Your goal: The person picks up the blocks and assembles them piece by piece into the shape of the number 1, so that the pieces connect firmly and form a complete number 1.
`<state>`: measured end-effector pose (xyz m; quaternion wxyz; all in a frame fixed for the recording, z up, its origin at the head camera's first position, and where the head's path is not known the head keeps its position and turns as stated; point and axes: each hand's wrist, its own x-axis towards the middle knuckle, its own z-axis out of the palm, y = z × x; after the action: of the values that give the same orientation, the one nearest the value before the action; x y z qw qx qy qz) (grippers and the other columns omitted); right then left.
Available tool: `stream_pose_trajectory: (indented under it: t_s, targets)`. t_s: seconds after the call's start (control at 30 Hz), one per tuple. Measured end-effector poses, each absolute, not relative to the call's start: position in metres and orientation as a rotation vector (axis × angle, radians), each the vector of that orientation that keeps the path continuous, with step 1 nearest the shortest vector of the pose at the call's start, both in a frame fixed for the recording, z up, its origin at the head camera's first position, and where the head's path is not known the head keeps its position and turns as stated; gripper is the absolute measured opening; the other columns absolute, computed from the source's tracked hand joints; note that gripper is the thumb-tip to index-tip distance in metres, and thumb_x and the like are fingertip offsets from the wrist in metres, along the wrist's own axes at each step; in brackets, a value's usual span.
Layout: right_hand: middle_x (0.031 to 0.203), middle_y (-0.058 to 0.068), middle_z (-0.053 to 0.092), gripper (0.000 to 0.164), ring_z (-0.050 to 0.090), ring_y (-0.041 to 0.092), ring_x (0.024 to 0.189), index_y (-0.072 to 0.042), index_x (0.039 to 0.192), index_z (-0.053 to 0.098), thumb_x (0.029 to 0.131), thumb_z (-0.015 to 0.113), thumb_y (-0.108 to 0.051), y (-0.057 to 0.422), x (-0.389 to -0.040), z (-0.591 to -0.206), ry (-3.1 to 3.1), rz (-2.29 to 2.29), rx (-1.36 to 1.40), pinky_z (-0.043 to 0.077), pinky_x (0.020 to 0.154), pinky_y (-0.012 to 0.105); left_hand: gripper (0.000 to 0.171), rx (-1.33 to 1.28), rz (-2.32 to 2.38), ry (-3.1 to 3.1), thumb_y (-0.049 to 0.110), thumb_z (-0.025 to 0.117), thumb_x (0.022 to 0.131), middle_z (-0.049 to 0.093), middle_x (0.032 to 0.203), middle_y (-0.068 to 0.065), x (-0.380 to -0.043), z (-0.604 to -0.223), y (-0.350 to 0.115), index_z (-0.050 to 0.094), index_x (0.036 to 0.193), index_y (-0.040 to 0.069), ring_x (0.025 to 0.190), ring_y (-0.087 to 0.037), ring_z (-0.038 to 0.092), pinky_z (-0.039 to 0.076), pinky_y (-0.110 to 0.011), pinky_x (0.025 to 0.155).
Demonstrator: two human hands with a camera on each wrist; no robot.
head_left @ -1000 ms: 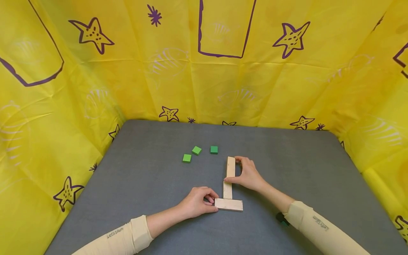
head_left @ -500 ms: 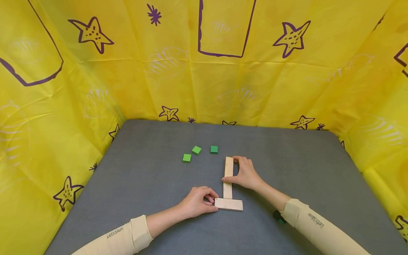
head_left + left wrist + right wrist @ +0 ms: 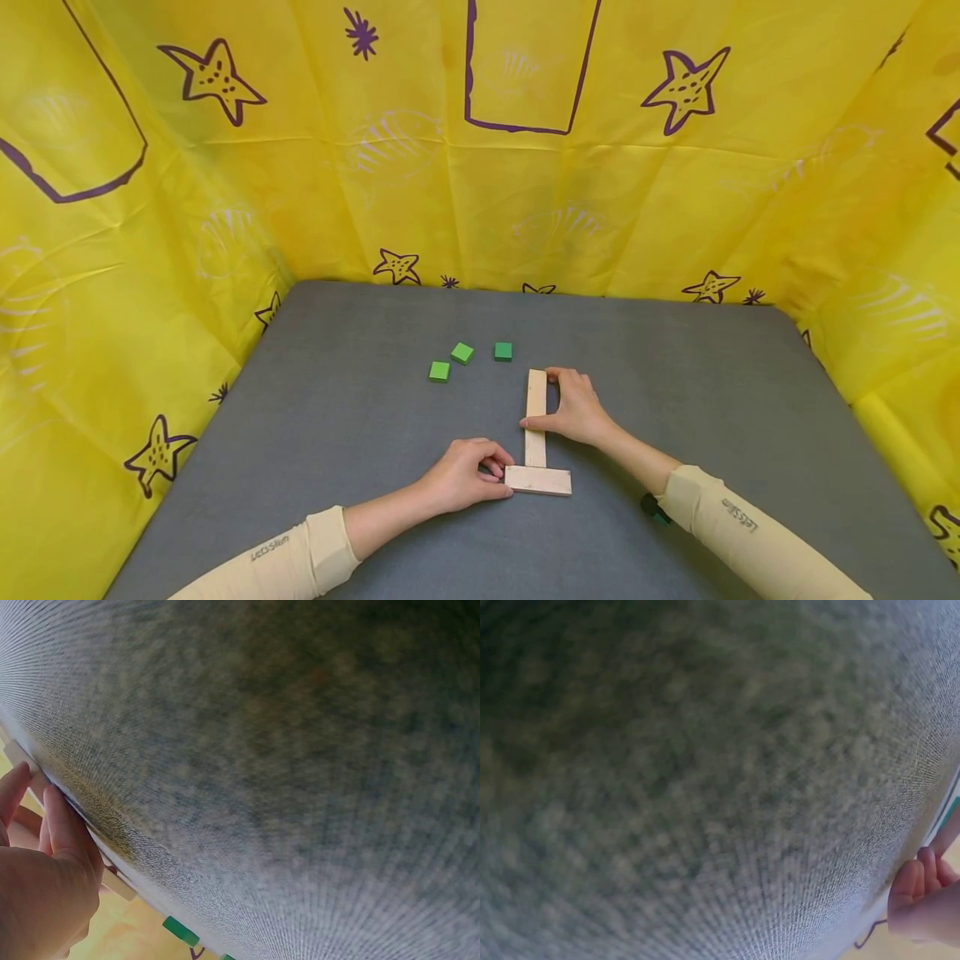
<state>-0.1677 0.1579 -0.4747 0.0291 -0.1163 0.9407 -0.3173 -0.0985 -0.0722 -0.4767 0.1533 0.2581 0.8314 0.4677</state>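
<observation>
Three pale wooden blocks form an upside-down T on the grey table in the head view. The near wooden block (image 3: 538,481) lies crosswise. My left hand (image 3: 467,477) holds its left end between thumb and fingers. From its far side a middle wooden block (image 3: 536,450) runs away from me. Beyond and in line with that lies a far wooden block (image 3: 536,390), gripped lengthwise by my right hand (image 3: 577,408), thumb at the near end and fingers at the far end. In the right wrist view, my right hand (image 3: 926,896) shows only at the edge.
Two light green square blocks (image 3: 462,353) (image 3: 439,372) and a darker green block (image 3: 503,352) lie beyond the wooden ones. Something small and black with green (image 3: 656,509) shows partly beneath the right sleeve. A yellow patterned cloth (image 3: 495,208) surrounds the grey table (image 3: 337,358).
My right hand has shifted the far wooden block slightly left, bringing it into line with the middle one. My left hand and the near block have stayed put.
</observation>
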Motion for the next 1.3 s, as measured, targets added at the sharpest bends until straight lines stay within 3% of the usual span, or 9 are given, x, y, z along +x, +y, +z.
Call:
stream_pose_trajectory:
  t_s: [0.73, 1.3]
  targets:
    - [0.126, 0.016, 0.053, 0.078, 0.043, 0.032, 0.112, -0.001, 0.133, 0.049, 0.077, 0.080, -0.046, 0.1642, -0.1697, -0.4737, 2.858, -1.001, -0.419, 0.040, 0.094, 0.049, 0.024, 0.763, 1.355, 2.394, 0.007, 0.084, 0.075, 0.063, 0.085, 0.001, -0.0983, -0.4773, -0.0716, 0.071, 0.095, 0.006, 0.075, -0.001, 0.060, 0.053, -0.016, 0.068]
    - [0.131, 0.016, 0.051, 0.077, 0.043, 0.033, 0.114, -0.003, 0.137, 0.048, 0.080, 0.078, -0.045, 0.1654, -0.1693, -0.4728, 2.854, -0.973, -0.478, 0.039, 0.095, 0.051, 0.024, 0.753, 1.369, 2.381, 0.007, 0.084, 0.075, 0.064, 0.086, 0.000, -0.0972, -0.4762, -0.0721, 0.071, 0.095, 0.006, 0.075, -0.003, 0.061, 0.054, -0.016, 0.068]
